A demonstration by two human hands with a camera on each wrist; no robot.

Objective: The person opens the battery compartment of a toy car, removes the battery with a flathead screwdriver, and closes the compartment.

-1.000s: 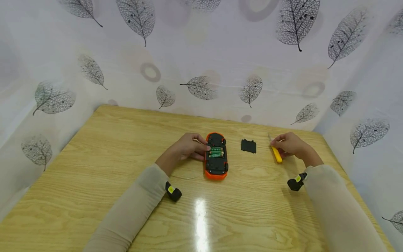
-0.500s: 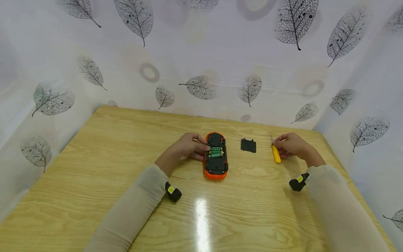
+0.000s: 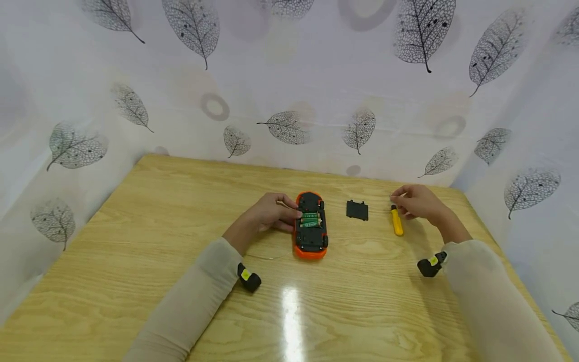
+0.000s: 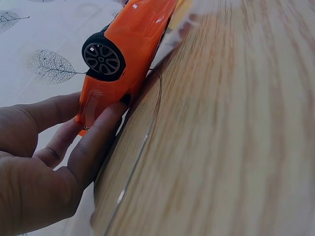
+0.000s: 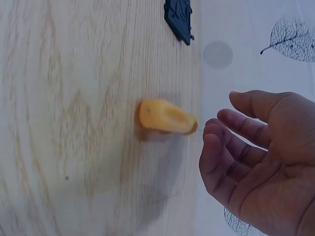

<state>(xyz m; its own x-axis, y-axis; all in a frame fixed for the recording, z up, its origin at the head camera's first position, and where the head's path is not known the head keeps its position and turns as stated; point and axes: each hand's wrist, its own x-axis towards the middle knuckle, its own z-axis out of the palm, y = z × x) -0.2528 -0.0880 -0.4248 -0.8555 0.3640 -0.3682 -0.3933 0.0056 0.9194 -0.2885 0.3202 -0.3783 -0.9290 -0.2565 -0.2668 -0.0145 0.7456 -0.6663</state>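
Observation:
An orange toy car [image 3: 310,251] lies upside down on the table. Green batteries [image 3: 310,220] sit in its uncovered compartment. My left hand [image 3: 273,213] holds the car by its side; the left wrist view shows fingers [image 4: 98,135] against the orange body [image 4: 135,34]. To the right, a screwdriver with a yellow handle [image 3: 397,223] rests on the table. My right hand [image 3: 418,201] is at the screwdriver's far end, hiding its shaft. In the right wrist view that hand [image 5: 266,152] has loosely bent fingers, with a gap between thumb and fingers, beside the yellow handle [image 5: 165,117].
A black battery cover [image 3: 357,210] lies between the car and the screwdriver. A thin wire-like strand [image 4: 133,169] runs along the wooden table [image 3: 362,301] by the car. Leaf-patterned cloth [image 3: 280,75] stands behind the table and at both sides.
My right hand has let go of the screwdriver and shifted slightly away toward the back. The screwdriver now lies straighter on the table. The left hand and car stay in place.

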